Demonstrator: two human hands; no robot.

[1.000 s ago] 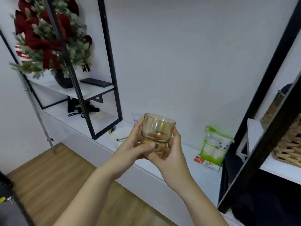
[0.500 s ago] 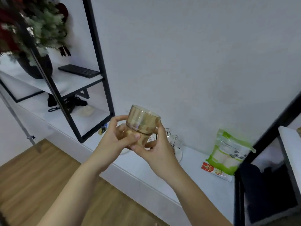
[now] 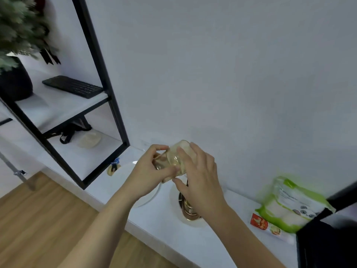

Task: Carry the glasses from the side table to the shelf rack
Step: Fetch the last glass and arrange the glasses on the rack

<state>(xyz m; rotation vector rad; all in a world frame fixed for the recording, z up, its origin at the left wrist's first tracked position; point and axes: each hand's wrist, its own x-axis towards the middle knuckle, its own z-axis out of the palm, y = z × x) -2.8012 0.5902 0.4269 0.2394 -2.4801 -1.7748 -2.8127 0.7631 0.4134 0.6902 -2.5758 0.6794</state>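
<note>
- Two hands meet on one amber glass, held tilted on its side in the air above the white tabletop.
- Left hand: its grip is closed on the glass, thumb across the near side and fingers curled over the top.
- Right hand: its grip is also grasping the glass, fingers wrapped over the far end and thumb under it.
- Below the right wrist stands a gold-coloured rack on a white round base, partly hidden by the arm.
- A white plate lies under the left wrist.
- To the right, a green pouch lies by a small red packet.
- Further left, the black-framed shelf rack carries a black keyboard and a dark pot with greenery.
- Wooden floor lies below, with a plain white wall behind.
</note>
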